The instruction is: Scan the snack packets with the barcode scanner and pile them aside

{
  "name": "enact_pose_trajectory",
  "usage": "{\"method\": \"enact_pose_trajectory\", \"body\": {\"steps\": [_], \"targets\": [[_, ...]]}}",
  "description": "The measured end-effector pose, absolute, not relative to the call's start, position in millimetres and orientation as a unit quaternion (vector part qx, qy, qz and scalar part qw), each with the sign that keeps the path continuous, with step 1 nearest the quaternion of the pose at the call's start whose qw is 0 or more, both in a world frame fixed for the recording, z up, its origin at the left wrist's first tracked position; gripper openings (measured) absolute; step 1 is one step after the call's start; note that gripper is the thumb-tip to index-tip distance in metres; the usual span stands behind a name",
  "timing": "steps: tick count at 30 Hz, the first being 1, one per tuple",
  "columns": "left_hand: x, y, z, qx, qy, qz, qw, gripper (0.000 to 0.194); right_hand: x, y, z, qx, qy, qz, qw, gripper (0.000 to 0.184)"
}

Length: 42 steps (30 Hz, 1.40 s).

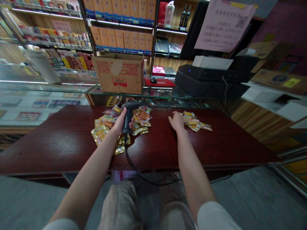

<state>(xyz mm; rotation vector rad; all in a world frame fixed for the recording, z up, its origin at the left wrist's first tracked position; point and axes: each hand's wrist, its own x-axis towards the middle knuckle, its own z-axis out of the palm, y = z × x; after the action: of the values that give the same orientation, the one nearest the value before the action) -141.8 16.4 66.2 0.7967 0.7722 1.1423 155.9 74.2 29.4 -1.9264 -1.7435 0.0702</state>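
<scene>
My left hand (121, 123) is shut around the grip of a black corded handheld barcode scanner (129, 116), held upright over a heap of small yellow-and-orange foil snack packets (141, 118). Some packets lie under and beside that hand. My right hand (177, 122) rests open on the dark red wooden tabletop (69, 148), its fingertips close to a smaller group of the same packets (192, 121). The scanner's black cable (126, 155) runs down over the table's front edge towards my lap.
Behind the table stand a glass display counter (48, 88) and an open cardboard box (118, 73). A black desktop device (211, 76) sits to the right, under a pink paper notice (223, 25). Shelves of boxed goods fill the back.
</scene>
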Motion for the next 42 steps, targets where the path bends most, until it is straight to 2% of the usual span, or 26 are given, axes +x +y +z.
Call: {"method": "enact_pose_trajectory", "body": {"steps": [2,5,11,14,18,25,29,35,38,42], "targets": [[-142,17,66,0.361,0.354,0.499,0.703,0.057,138,72,28,-0.617,-0.728,0.061,0.293,0.039],[-142,17,65,0.36,0.36,0.488,0.709,0.058,104,64,24,-0.533,-0.794,0.103,0.276,0.047],[-144,18,66,0.348,0.352,0.507,0.705,0.054,80,61,16,-0.562,-0.788,0.094,0.231,0.035],[-148,20,67,0.34,0.342,0.514,0.709,0.053,81,63,15,-0.582,-0.768,0.091,0.251,0.04],[-154,24,64,0.323,0.332,0.518,0.719,0.053,79,60,14,-0.537,-0.798,0.093,0.258,0.055],[-152,25,62,0.324,0.343,0.522,0.711,0.052,92,68,22,-0.618,-0.749,0.083,0.226,0.017],[-149,20,67,0.335,0.354,0.514,0.706,0.05,101,70,29,-0.624,-0.743,0.092,0.225,0.027],[-144,13,71,0.359,0.364,0.511,0.691,0.049,95,62,28,-0.567,-0.803,0.076,0.165,0.04],[-143,14,69,0.357,0.37,0.498,0.699,0.05,93,63,23,-0.564,-0.804,0.071,0.174,0.05],[-143,17,66,0.355,0.371,0.486,0.707,0.052,95,72,22,-0.583,-0.766,0.108,0.25,0.027]]}}
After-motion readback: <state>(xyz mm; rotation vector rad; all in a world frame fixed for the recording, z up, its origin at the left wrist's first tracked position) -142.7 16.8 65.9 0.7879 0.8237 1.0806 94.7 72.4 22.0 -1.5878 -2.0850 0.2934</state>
